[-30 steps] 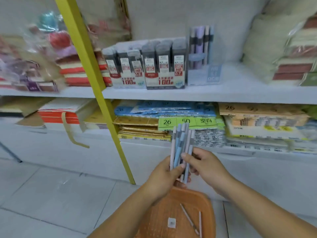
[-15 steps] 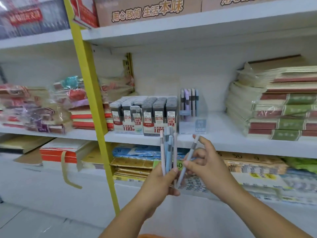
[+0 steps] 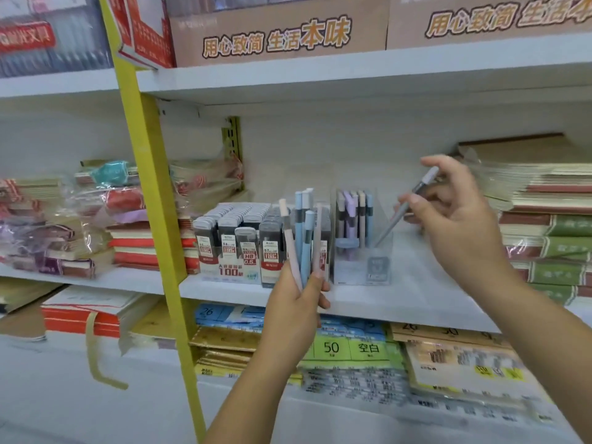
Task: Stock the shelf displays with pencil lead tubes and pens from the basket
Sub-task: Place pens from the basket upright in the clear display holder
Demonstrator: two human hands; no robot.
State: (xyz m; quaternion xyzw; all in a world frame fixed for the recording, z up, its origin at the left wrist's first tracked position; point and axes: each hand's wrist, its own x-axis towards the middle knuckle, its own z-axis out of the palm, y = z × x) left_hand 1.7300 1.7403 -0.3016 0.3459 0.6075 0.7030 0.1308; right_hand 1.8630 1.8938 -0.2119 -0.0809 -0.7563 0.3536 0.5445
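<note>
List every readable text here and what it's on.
"用心致简 生活本味": brown box, top shelf.
"100": lead tube display box.
"HB", "0.5": one lead tube in it.
"50", "空白": green label, lower shelf.
"26": blue pack, lower shelf.
Too blurred to read: red sign, pen holder label, other tube labels.
</note>
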